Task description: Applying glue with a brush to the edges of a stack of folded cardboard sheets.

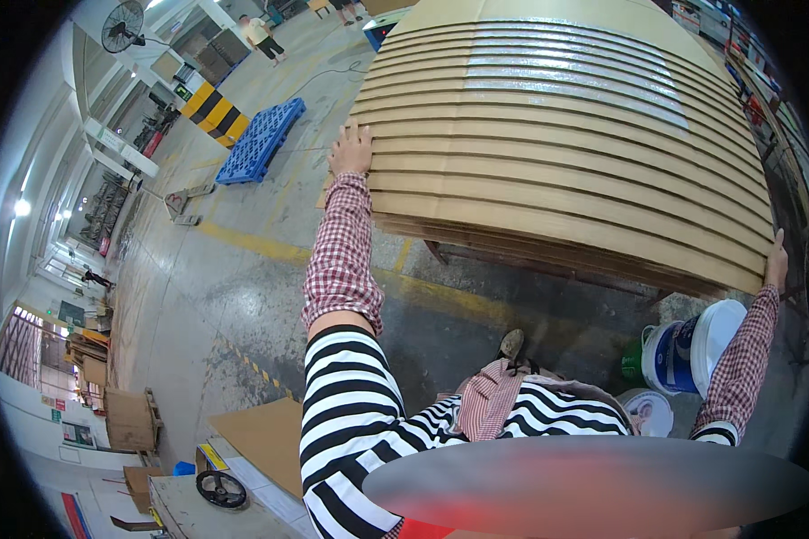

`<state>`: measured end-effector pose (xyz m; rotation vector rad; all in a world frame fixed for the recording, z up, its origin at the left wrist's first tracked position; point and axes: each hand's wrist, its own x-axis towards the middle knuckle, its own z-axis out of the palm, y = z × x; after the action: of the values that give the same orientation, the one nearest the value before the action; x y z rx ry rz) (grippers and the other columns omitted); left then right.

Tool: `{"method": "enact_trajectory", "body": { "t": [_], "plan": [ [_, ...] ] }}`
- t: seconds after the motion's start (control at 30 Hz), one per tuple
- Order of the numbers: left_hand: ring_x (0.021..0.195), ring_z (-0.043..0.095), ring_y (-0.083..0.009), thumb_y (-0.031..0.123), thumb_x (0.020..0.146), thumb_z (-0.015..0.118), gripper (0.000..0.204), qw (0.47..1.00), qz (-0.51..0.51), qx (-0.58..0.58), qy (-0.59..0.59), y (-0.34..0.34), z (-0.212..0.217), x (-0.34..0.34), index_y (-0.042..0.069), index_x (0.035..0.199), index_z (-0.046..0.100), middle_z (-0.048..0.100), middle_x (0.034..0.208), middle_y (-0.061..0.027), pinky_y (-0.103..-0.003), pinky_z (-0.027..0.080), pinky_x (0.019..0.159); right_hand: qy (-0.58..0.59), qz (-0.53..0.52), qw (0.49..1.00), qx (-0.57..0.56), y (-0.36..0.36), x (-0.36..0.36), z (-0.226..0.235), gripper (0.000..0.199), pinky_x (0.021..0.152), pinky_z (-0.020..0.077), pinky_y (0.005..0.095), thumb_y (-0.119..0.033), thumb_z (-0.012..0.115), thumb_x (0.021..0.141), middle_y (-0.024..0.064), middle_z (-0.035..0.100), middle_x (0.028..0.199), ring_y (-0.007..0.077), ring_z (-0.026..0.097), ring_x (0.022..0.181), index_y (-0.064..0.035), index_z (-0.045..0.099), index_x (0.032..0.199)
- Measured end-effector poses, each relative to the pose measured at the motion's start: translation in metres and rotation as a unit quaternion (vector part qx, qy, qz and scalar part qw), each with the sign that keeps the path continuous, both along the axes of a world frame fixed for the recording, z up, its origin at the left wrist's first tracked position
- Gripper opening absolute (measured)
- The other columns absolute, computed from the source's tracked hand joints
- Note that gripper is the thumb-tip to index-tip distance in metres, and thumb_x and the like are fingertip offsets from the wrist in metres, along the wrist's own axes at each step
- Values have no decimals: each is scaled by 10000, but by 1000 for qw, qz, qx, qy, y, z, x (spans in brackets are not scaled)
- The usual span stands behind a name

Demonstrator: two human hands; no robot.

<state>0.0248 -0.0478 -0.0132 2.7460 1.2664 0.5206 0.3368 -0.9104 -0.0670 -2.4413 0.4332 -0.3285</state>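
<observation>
In front of me a large stack of brown cardboard sheets (548, 166) lies fanned, each sheet's near edge stepping back from the one below. My left hand (351, 151) rests at the stack's left edge, fingers stretched and a little apart. At the near right corner my right hand (776, 262) touches the sheets' side edge; one finger or the thumb points up along it, and the others are mostly hidden. A shiny clear film patch (571, 67) lies across the far sheets.
The stack sits on a dark frame with legs (436, 251). White and blue buckets (679, 355) stand below my right forearm. Left are a blue pallet (261, 139), a pallet jack (187, 202) and a yellow-black barrier (214, 115). A person (262, 38) stands far off.
</observation>
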Motion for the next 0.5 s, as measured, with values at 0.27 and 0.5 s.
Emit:
{"method": "enact_trajectory", "body": {
  "t": [0.27,0.5],
  "plan": [
    [1219,329,-309,506,864,287,527,998,-21,-7,-52,-7,-12,31,246,1323,286,289,1376,-37,-531,247,971,-74,-40,983,-163,-107,52,-33,564,848,394,408,-505,343,846,191,566,1071,330,527,1010,-52,588,1076],
    [1221,321,-300,455,886,294,480,997,-11,-18,-70,4,0,1,210,1293,359,293,1373,-39,-531,243,974,-149,-50,973,-168,-8,15,-26,511,843,394,411,-463,311,883,149,551,1111,336,510,1006,-75,538,1128]
  ]
}}
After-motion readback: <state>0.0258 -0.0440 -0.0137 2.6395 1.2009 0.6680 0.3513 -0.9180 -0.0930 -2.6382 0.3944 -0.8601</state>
